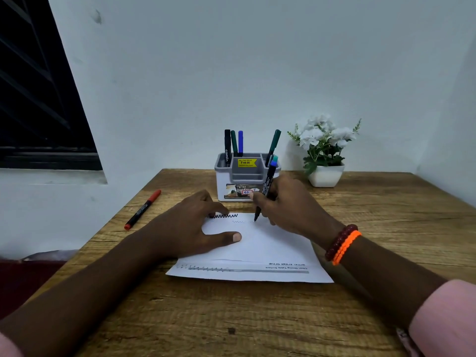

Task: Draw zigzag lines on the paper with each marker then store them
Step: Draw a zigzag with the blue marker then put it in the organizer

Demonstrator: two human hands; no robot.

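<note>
Paper (268,251), a white sheet, lies flat near the middle of the wooden surface (257,318), with a bold black zigzag (224,216) along its far edge and a faint thin wavy line (238,222) just below that. Furthest left, a red marker (143,209) lies capped on the surface, well apart from the sheet. Next comes the left hand (195,228), resting palm down on the left part of the paper with fingers spread and straight, thumb stretched out toward the middle, holding nothing. Behind the sheet stands a grey and white organiser (244,176) with a yellow price sticker; a black, a green and a blue marker stand upright in its left compartment, and another green one leans in its right compartment. To the right, the right hand (286,202) has its fingers curled around a blue-capped marker (265,189), held tilted with its tip touching the paper just right of the faint line. Two bracelets (342,244), dark red and orange, circle that wrist. Furthest right, a white pot of white flowers (325,150) stands by the wall.
</note>
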